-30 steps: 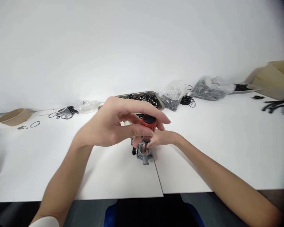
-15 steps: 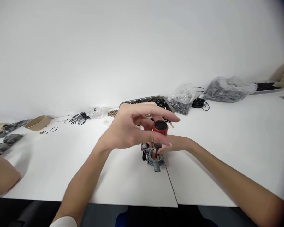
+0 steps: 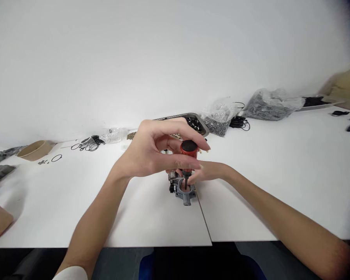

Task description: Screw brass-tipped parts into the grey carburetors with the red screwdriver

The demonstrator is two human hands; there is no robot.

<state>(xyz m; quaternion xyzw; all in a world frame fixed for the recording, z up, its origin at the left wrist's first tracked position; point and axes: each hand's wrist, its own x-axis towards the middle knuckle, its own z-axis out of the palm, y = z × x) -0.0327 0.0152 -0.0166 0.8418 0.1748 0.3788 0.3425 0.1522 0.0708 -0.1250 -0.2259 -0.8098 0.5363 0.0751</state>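
L hand (image 3: 151,153) fingers pinch red screwdriver (image 3: 187,155) upright, tip down in grey metal part (image 3: 183,190) at table (image 3: 280,171) centre seam; R hand (image 3: 205,173) grips part from behind, apparently to steady it.

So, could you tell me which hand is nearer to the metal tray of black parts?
Left. The left hand sits just in front of the metal tray, its fingers on the red screwdriver; the right hand is lower, at the grey part.
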